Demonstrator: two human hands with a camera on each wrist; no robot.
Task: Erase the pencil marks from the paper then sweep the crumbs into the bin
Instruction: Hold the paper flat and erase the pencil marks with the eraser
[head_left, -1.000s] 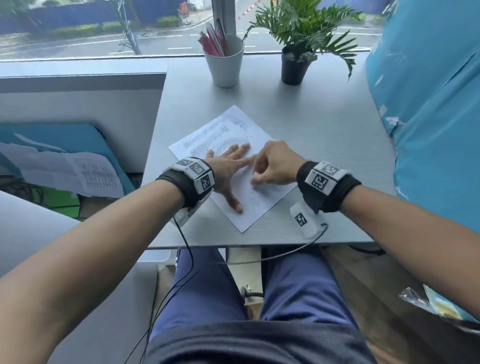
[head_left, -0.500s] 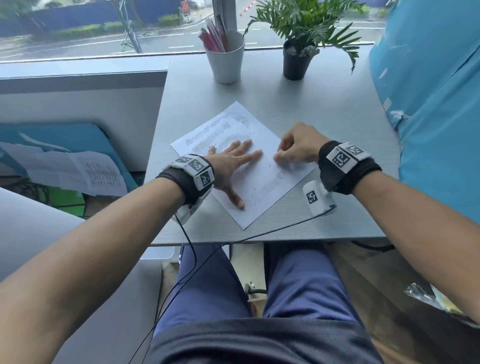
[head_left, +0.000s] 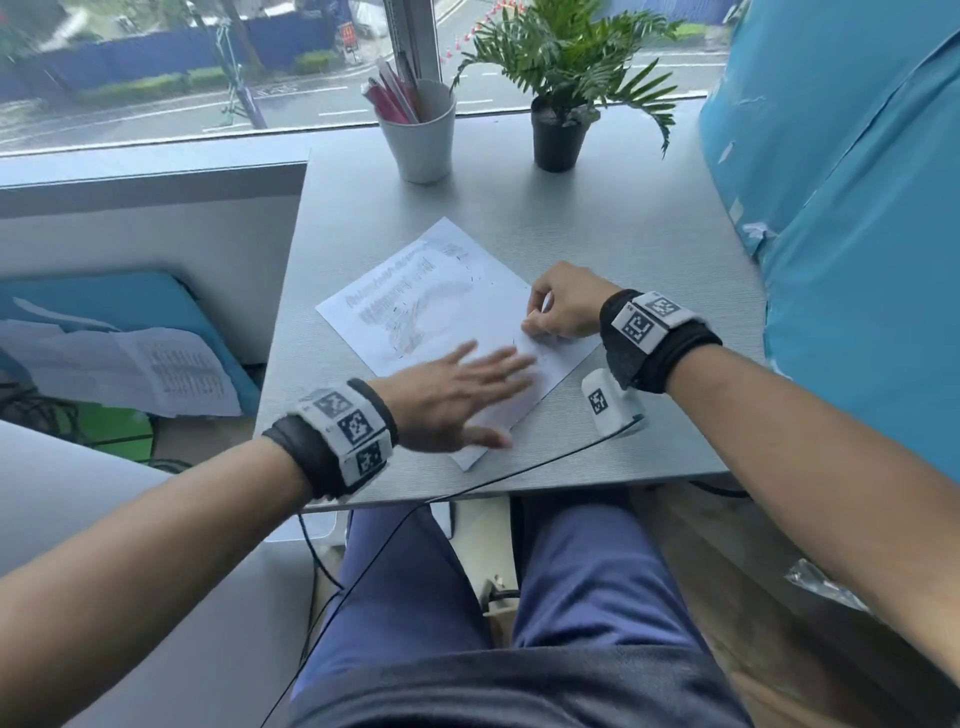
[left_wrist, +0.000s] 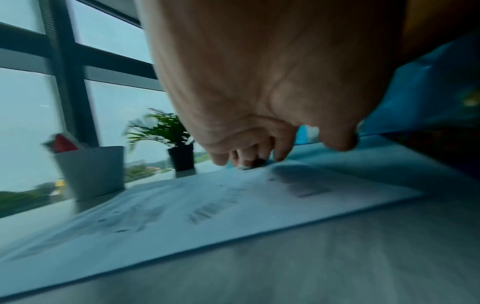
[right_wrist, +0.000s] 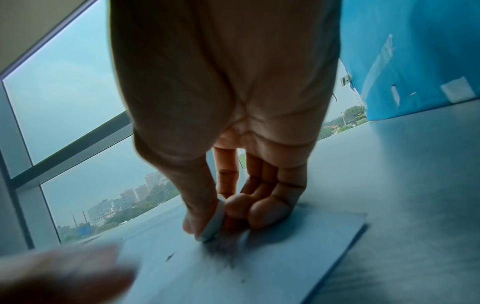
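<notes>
The right hand (head_left: 563, 304) pinches a white eraser (right_wrist: 214, 223) between thumb and fingers, its tip on the paper (head_left: 457, 312) near the right edge. The left hand (head_left: 457, 397) lies blurred over the paper's near corner, fingers spread flat. The paper sits askew mid-desk (head_left: 623, 234), with faint pencil marks (head_left: 400, 306) and dark crumbs (right_wrist: 170, 257). Behind stand a white cup (head_left: 423, 137) of pens and a potted plant (head_left: 558, 104), by the window (head_left: 156, 78). A blue cover (head_left: 857, 208) crowds the right.

Beyond the fingers (head_left: 498, 364) on the grey tabletop (head_left: 623, 234) stand a white cup (head_left: 423, 137) of pens (head_left: 387, 98) and, right of it, a black-potted plant (head_left: 558, 132).
</notes>
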